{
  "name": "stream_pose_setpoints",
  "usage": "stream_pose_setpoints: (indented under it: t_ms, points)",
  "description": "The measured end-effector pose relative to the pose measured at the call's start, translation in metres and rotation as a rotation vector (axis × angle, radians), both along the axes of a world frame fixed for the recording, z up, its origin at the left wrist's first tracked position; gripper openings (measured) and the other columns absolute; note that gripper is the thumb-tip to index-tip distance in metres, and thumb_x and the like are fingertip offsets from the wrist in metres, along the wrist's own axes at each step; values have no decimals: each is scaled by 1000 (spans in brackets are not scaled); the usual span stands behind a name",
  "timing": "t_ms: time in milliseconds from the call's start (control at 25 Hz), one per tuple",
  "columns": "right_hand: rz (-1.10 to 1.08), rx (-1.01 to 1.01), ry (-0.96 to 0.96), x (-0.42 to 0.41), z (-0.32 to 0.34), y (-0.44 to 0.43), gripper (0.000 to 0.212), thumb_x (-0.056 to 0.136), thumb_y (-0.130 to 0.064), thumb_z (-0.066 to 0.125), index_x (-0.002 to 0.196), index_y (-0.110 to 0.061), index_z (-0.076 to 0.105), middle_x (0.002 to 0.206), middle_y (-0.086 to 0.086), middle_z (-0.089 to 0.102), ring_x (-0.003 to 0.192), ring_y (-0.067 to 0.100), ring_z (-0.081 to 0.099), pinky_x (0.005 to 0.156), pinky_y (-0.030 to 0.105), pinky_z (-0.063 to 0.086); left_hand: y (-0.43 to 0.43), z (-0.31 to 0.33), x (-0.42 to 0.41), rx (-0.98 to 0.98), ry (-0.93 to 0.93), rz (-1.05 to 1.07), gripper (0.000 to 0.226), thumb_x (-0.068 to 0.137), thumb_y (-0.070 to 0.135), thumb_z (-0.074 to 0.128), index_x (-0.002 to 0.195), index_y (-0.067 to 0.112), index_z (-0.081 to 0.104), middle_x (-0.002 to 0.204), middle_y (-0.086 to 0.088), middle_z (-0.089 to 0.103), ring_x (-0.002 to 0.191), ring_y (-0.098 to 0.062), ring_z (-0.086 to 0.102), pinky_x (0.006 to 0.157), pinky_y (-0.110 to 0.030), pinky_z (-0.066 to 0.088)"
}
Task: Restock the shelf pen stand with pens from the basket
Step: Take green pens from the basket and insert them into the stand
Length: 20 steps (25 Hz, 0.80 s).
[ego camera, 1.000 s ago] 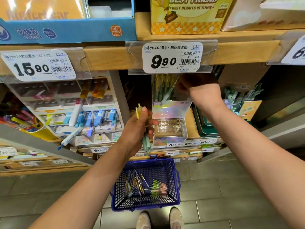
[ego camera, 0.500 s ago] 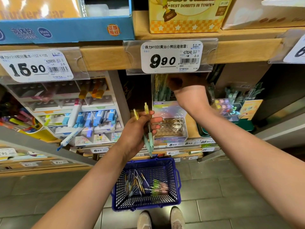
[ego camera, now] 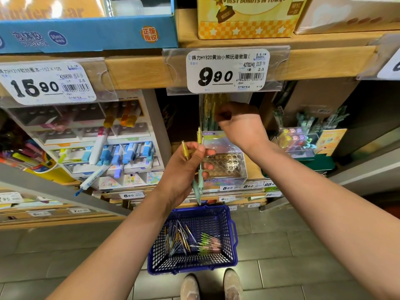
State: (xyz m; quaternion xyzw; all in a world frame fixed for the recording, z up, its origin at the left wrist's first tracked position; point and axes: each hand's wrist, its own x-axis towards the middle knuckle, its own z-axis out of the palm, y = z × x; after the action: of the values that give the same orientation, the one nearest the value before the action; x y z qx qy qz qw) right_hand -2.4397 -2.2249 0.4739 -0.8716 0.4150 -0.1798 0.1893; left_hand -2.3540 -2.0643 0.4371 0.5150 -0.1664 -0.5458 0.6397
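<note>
Pens (ego camera: 196,190), two of them, yellow-capped with green grips, sit clamped in the left hand (ego camera: 181,172), fingers curled round the barrels, tips pointing down toward six o'clock. Right hand (ego camera: 240,124) is up at one o'clock from it, arm outstretched, knuckles curled at the back row of the pen stand (ego camera: 225,163); whether it pinches a pen, can't tell. Basket (ego camera: 234,233) sits on the floor at six o'clock, loose pens (ego camera: 184,237) lying inside.
</note>
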Motion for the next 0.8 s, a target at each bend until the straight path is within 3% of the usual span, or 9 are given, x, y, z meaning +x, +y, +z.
stream_pose_setpoints:
  t_ms: [80,200,240,400,560,680,800]
  points:
    - [-21,154,-79,-8,0,4,13,92,-22,66,92,-14,76,86,3,77,81,19,73,79,25,55,-3,1,-3,-27,22,12,27,98,24,60,119,11,49,104,-11,75,68,-19,62,56,-27,49]
    - [11,691,-248,-24,5,20,19,90,-40,71,93,-22,77,78,-1,77,68,9,72,68,24,58,-5,0,-7,-57,29,1,32,96,24,61,122,10,49,101,-12,73,68,-20,61,57,-27,48]
    - [70,773,-243,-29,4,25,17,89,-41,73,94,-26,77,80,-2,77,71,8,71,69,24,59,-5,0,-8,-62,9,-11,34,94,24,61,122,8,49,100,-12,72,68,-20,62,57,-27,49]
    - [84,831,-285,-36,-1,26,6,89,-26,74,95,-25,75,83,-7,77,81,5,72,75,24,57,-2,-6,-14,-73,-72,-49,29,101,28,55,119,6,56,95,-10,73,73,-21,69,64,-28,56]
    - [-19,928,-426,-35,2,18,5,94,-12,66,97,-10,71,92,10,77,85,19,75,79,28,61,-3,-5,-17,17,-120,-44,43,107,47,39,104,21,74,81,-2,70,72,-19,70,68,-31,59]
    - [-126,770,-483,-32,17,5,15,94,-7,62,85,-11,74,88,10,78,87,23,76,86,36,61,-7,-5,-15,98,-123,-12,51,104,57,36,103,10,53,71,1,56,56,-17,54,57,-30,50]
    - [-144,301,-334,-30,30,-5,15,95,-21,60,89,-19,74,92,-7,74,83,3,68,76,23,55,-9,-6,-13,106,-99,12,41,104,55,42,89,17,38,64,3,37,51,-13,29,46,-24,34]
